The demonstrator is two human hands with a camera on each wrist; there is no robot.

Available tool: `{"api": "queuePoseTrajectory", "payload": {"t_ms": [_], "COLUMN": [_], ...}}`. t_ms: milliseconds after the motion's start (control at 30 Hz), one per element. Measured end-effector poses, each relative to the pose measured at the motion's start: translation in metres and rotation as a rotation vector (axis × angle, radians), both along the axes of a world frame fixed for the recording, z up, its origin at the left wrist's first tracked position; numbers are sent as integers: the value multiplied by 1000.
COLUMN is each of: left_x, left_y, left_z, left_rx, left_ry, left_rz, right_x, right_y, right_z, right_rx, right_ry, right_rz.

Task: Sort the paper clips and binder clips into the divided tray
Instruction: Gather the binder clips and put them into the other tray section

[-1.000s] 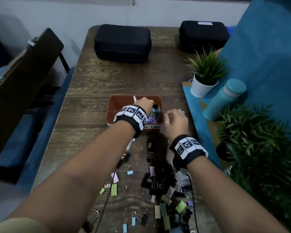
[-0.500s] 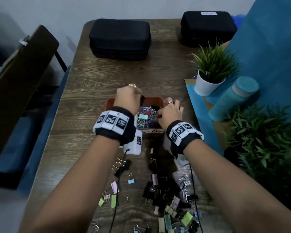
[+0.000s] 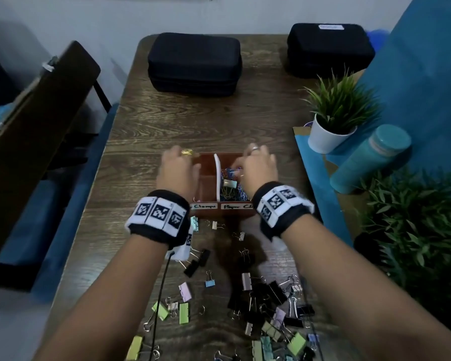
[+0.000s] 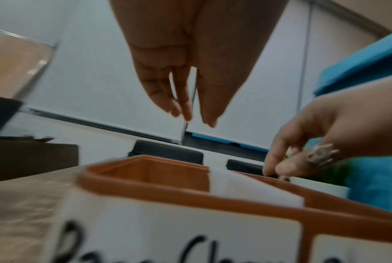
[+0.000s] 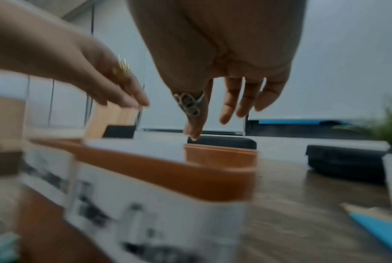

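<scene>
The brown divided tray [image 3: 245, 215] sits mid-table, and a white divider [image 3: 217, 178] splits it. Its left compartment looks bare. The right one holds coloured paper clips [image 3: 231, 172] and a pale green binder clip [image 3: 229, 183]. My left hand [image 3: 179, 165] hovers over the tray's left edge with straight fingers [image 4: 186, 106] that hold nothing. My right hand [image 3: 257, 166] hangs over the right compartment, fingers [image 5: 227, 113] pointing down into it, nothing plainly held. Many loose binder clips [image 3: 267, 303] lie on the table in front of the tray [image 4: 190, 194].
Two black cases [image 3: 194, 65] [image 3: 328, 50] stand at the table's far end. To the right are a small potted plant [image 3: 333, 121], a teal bottle [image 3: 370, 160] and a bigger plant [image 3: 414, 230]. A chair [image 3: 37, 126] stands at the left. A black cable [image 3: 162, 295] crosses the clips.
My left hand has moved from the tray's right compartment to its left edge. My right hand has moved forward from the tray's near right corner to above the right compartment.
</scene>
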State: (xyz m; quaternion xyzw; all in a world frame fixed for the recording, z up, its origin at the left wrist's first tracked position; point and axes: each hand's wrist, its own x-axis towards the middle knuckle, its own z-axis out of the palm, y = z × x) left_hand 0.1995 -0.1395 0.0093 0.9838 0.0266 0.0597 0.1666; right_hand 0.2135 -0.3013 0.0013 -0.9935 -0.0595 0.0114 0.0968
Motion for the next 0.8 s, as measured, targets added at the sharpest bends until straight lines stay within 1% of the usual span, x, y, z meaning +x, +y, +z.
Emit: {"api": "queuePoseTrajectory", "payload": {"t_ms": [67, 100, 133, 167, 233, 267, 333, 400, 500, 667, 733, 800], "left_x": [6, 12, 17, 24, 39, 44, 51, 52, 52, 50, 51, 52], "left_y": [-21, -33, -45, -54, -66, -69, -73, -76, -78, -76, -72, -66], "left_z": [4, 3, 2, 1, -5, -9, -17, -23, -26, -28, -26, -21], "left_rx": [94, 178, 274, 372, 531, 580, 628, 645, 646, 619, 539, 429], "left_ry": [25, 64, 125, 195, 320, 374, 449, 465, 414, 344, 347, 326], "left_rz": [-258, -388, -477, -526, -551, -542, -520, -514, -515, -535, -533, -515], "right_x": [10, 15, 20, 24, 31, 34, 40, 42, 44, 44, 41, 37], "right_y": [-18, -23, -24, -23, -21, -21, -21, -22, -23, -31, -36, -39], "right_z": [1, 0, -1, -4, -9, -13, -19, -24, -28, -27, -23, -17], "right_rx": [-142, -205, -259, -306, -360, -371, -362, -329, -265, -128, -43, 85], "right_ry": [-17, -14, -4, 14, 50, 56, 66, 83, 80, -3, -22, -49], "right_rz": [-48, -31, 8, 51, 88, 87, 67, 42, 17, -48, -83, -138]}}
